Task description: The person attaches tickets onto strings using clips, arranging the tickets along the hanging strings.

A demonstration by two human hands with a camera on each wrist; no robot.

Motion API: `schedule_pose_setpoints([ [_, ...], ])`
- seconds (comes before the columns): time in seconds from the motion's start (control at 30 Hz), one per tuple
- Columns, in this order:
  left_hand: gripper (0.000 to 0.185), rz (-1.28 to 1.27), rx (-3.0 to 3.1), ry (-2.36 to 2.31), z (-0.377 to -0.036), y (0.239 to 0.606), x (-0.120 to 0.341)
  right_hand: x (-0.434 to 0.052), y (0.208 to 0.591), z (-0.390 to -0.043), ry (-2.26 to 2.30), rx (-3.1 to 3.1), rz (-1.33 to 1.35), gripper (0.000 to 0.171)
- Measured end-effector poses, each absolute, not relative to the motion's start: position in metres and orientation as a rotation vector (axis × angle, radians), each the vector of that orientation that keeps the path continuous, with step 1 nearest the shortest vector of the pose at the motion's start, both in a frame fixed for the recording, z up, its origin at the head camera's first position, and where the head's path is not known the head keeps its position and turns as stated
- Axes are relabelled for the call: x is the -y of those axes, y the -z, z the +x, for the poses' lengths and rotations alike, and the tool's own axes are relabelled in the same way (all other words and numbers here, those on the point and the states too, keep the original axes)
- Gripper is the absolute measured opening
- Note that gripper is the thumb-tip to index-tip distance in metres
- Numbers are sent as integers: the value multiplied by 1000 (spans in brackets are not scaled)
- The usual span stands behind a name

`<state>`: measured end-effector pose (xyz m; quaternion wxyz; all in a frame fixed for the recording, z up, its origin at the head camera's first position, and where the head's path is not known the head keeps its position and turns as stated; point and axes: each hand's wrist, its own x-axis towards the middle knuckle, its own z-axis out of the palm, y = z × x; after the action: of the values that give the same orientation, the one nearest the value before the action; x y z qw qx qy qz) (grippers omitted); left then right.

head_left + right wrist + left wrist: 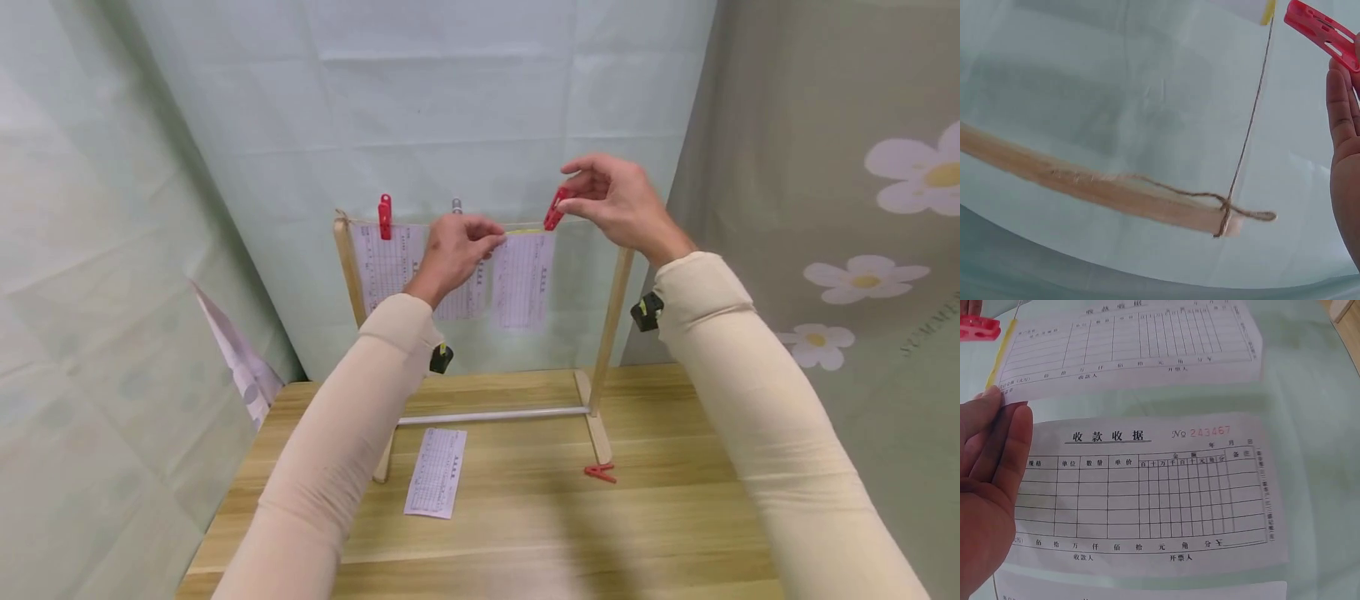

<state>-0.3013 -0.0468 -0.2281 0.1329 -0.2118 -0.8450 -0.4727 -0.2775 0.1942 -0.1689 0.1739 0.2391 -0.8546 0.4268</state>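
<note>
- The receipt slip (522, 279), thin white paper printed with a grid and edged yellow at the top, hangs at the right end of the string (525, 225), far across the table.
- The right hand (615, 204) pinches a red plastic clothespin (555, 208) at the slip's top right corner; this looks like the clipping step.
- The left hand (453, 250) pinches the slip's top left corner against the string.
- Next, the peg's jaws must straddle both string and paper edge before being let go.
- The wooden rack (611, 325) has flat pale posts; the string is rough twine knotted at the post.
- Another slip (436, 472) and a spare red peg (600, 472) lie on the wood-grain table (675, 517).
</note>
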Motion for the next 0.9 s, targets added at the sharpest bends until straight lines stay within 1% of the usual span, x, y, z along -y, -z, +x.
schedule_pose_setpoints([
  [0.27, 13, -592, 2437, 1387, -301, 226, 43, -185, 167, -286, -1213, 2417, 700, 38],
  [0.6, 14, -568, 2433, 1386, -300, 223, 38, -176, 159, -288, -1192, 2426, 712, 33],
  [0.9, 14, -521, 2419, 1366, -298, 222, 34, -174, 159, -290, -1162, 2449, 735, 31],
])
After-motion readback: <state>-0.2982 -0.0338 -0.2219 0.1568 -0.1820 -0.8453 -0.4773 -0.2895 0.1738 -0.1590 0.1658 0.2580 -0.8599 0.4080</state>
